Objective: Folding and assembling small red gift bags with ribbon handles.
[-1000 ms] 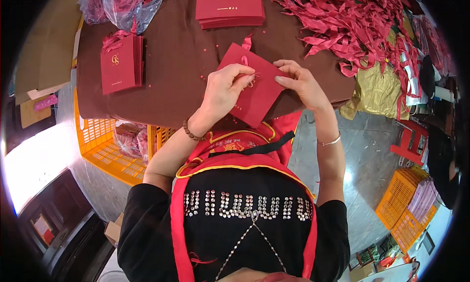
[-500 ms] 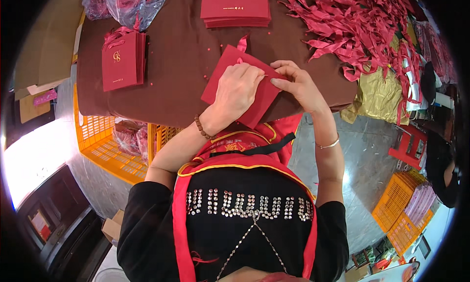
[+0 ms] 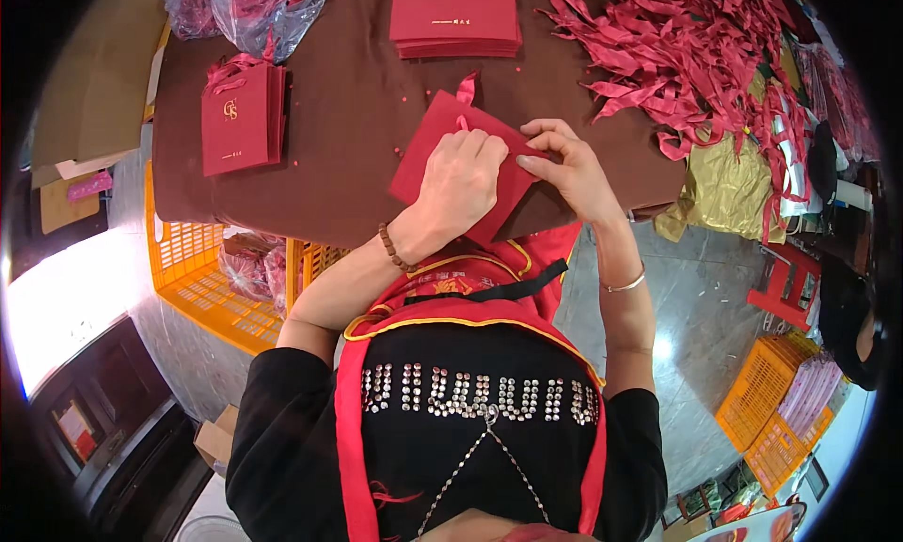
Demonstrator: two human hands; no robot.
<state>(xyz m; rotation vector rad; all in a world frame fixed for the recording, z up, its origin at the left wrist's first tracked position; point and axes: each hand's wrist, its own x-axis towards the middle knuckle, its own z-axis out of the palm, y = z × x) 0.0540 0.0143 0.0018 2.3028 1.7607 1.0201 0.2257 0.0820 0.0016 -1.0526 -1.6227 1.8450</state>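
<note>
A red paper bag (image 3: 419, 161) lies tilted at the near edge of the brown-covered table, under both hands. One red ribbon (image 3: 467, 88) sticks up from its far edge, with a shorter bit of ribbon showing by my left knuckles. My left hand (image 3: 461, 180) rests over the bag's middle, fingers curled closed; what they grip is hidden beneath them. At the bag's right corner my right hand (image 3: 572, 169) pinches with thumb and fingers, closed on the bag's edge.
Finished-looking bags with ribbon handles (image 3: 235, 124) stand at left. Stacked flat red bags (image 3: 454, 20) lie at the far middle. Loose red ribbons (image 3: 687, 62) heap at far right, above a gold plastic bag (image 3: 720, 185). A yellow crate (image 3: 212, 293) sits below the table's left edge.
My left fingers have curled in more tightly, drawing back slightly from the right hand. The right hand keeps its pinch at the bag's corner. The whole view has shifted a little.
</note>
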